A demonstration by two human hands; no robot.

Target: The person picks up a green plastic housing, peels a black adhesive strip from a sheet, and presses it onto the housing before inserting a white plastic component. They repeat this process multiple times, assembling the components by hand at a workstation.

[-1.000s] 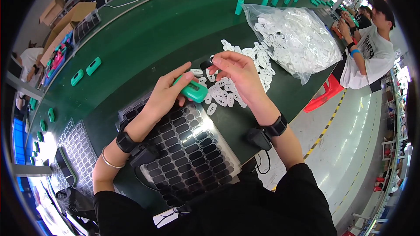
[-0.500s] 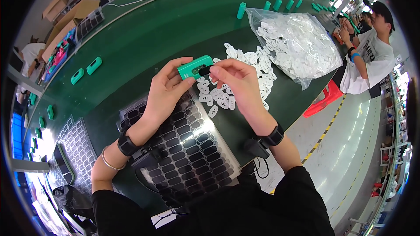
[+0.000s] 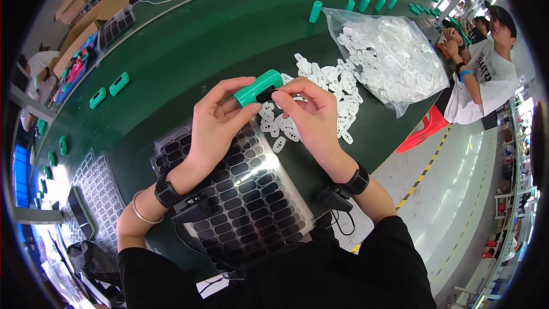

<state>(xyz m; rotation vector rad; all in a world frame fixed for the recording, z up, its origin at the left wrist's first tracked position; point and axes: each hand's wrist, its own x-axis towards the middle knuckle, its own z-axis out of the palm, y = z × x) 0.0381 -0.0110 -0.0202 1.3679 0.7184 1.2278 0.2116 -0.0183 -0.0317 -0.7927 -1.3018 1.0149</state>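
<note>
Pair of green shells (image 3: 119, 84) lying well left of black-oval sheet (image 3: 243, 194), beyond it. Left hand (image 3: 215, 119) over sheet's far end, fingers and thumb curled round green case (image 3: 256, 87), held just beyond sheet. Right hand (image 3: 311, 111), right of sheet's far end, thumb and fingertips nearly together, pinching black oval piece (image 3: 265, 95) against case's face. Loose white plates (image 3: 345, 106) right of sheet; clear bag (image 3: 394, 60) of white plates farther right.

A smooth green worktop (image 3: 229, 34) reaches far; at right, a red plastic seat (image 3: 424, 133) stands on glossy pale floor (image 3: 443, 200) marked with yellow-and-black striped tape (image 3: 421, 173).
</note>
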